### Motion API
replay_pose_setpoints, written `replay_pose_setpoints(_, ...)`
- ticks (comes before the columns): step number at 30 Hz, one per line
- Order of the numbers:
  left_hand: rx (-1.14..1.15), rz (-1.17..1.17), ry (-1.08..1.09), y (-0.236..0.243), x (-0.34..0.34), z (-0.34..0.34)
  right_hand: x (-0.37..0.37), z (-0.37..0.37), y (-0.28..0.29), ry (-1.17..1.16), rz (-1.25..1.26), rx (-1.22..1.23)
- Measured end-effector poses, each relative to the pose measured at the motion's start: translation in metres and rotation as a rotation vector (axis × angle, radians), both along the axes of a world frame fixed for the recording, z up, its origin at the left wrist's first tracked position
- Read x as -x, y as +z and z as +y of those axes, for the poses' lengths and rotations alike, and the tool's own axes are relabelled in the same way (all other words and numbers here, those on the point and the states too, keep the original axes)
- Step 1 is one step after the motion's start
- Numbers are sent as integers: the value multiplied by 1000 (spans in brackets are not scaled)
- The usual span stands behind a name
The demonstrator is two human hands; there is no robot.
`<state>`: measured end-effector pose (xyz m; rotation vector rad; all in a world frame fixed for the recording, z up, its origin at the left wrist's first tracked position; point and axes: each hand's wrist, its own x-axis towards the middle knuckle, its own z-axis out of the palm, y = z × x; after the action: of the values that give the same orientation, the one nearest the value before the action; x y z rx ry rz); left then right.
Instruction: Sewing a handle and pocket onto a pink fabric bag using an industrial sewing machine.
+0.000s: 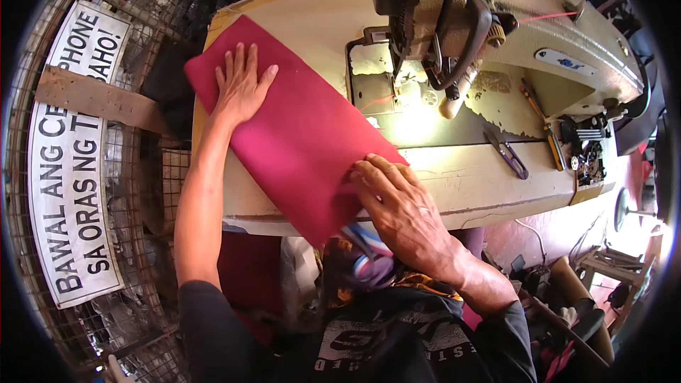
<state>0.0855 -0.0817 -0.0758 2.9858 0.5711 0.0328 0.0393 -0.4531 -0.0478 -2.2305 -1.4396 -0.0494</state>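
Note:
A magenta fabric piece (294,142) lies diagonally on the pale table (482,184), its lower corner hanging past the front edge. My left hand (240,89) rests flat on its upper part, fingers apart. My right hand (397,206) has its curled fingers on the fabric's right edge near the lower end, pinching it. Beyond the fabric stands a sewing machine (567,39) with its lamp lighting the metal needle plate (372,89). Thread snips (511,156) lie to the right of my right hand.
A yellow-black tool (543,120) and an open box of small metal parts (589,159) sit at the table's right. A wire grid (128,312) with white signs and a wooden board (99,96) stands at the left. Rolls and wooden furniture crowd the floor at the right.

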Motion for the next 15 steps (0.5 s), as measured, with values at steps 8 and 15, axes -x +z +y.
replay_pose_setpoints(8,-71,-257,-316,34,-14,-37,-32,-20,-4,-217,123,-321)
replay_pose_setpoints(15,152,-369,-601,19,12,-175,-40,-28,-25,-323,15,-353)
